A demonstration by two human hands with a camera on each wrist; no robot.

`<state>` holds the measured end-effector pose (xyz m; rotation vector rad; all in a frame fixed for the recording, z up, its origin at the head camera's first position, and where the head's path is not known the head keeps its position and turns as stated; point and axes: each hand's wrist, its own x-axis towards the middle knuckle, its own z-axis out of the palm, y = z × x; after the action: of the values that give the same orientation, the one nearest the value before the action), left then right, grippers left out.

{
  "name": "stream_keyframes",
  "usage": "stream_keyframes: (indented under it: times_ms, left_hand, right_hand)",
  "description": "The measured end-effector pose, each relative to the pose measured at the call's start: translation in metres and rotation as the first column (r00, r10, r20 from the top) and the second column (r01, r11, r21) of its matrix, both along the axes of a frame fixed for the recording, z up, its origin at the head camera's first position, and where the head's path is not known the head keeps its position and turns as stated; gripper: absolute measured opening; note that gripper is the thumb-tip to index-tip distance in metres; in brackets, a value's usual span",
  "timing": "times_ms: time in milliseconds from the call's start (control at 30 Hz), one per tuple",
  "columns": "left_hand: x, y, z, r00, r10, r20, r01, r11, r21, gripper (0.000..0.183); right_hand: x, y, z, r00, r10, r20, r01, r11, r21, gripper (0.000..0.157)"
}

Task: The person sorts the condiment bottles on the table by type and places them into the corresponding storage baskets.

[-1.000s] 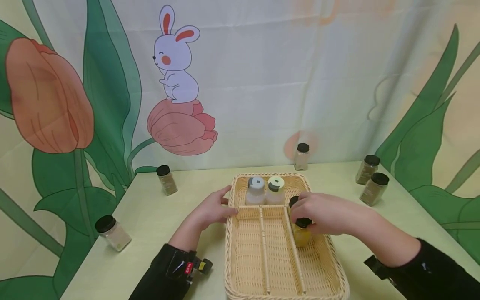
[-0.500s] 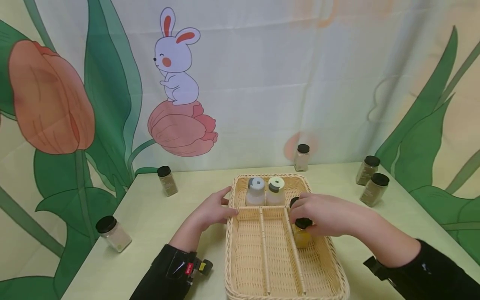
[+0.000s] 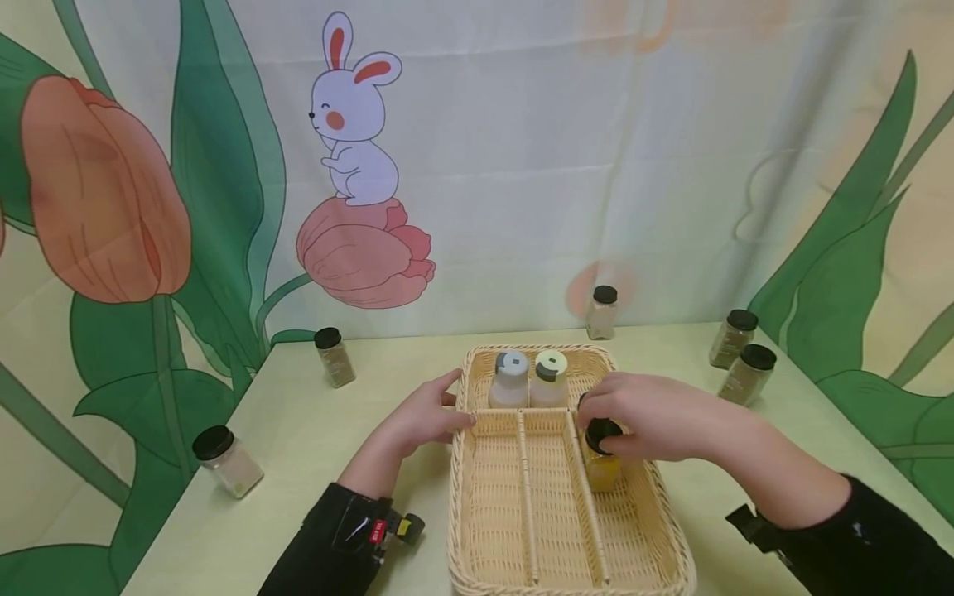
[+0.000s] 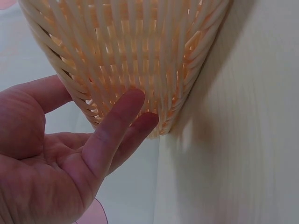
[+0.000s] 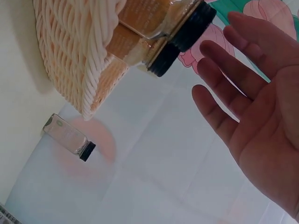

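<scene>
A wicker basket (image 3: 484, 530) with several compartments stands on the table. My left hand (image 3: 419, 418) holds its left rim; in the left wrist view the thumb passes behind the rim and the fingers (image 4: 117, 121) rest against the outer wall. Over the right compartment is my right hand (image 3: 644, 414). Beneath it stand two black-lidded spice jars; the front jar (image 3: 602, 473) has yellow contents, and the rear one is mostly hidden by the hand. From the right wrist, the fingers (image 5: 215, 107) look spread and apart from the jar lids (image 5: 194, 25).
Two shakers, one grey-capped (image 3: 510, 385) and one pale-capped (image 3: 550, 385), fill part of the basket's back compartment. Other black-lidded jars stand around: left jar (image 3: 227, 463), back-left jar (image 3: 335, 360), back jar (image 3: 601, 314), right jars (image 3: 745, 377). A printed curtain (image 3: 507, 165) hangs behind.
My right hand has let go of the jars and risen slightly, so more of the front lid shows. The left hand and basket stay put.
</scene>
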<state>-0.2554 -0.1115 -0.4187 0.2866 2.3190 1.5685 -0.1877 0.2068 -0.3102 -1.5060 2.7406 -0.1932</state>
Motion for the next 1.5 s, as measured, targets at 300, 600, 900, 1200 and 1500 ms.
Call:
stream_keyframes:
  times_ms: [300,600,900,1200,1500]
  left_hand:
    - [0.001,0.000,0.001,1.000,-0.002,-0.009,0.002,1.000,0.003,0.087]
    - [0.001,0.001,0.002,1.000,-0.006,-0.009,0.006,1.000,0.002,0.088]
    - [0.002,0.002,0.003,1.000,-0.003,-0.015,0.003,1.000,-0.012,0.088]
    - [0.001,0.000,0.001,1.000,0.007,-0.005,-0.007,1.000,-0.005,0.088]
    - [0.000,0.000,0.000,1.000,0.007,0.007,-0.007,1.000,-0.002,0.088]
  right_hand:
    - [-0.002,0.005,0.015,0.985,0.009,-0.175,-0.030,0.992,-0.119,0.020]
    - [-0.004,0.015,0.026,0.950,-0.162,-0.267,0.104,0.970,-0.222,0.029]
    - [-0.011,0.036,0.038,0.889,-0.371,-0.270,0.265,0.896,-0.357,0.034]
    - [-0.017,0.054,0.044,0.818,-0.550,-0.167,0.464,0.803,-0.374,0.042]
    - [-0.025,0.077,0.041,0.749,-0.660,-0.053,0.625,0.731,-0.274,0.064]
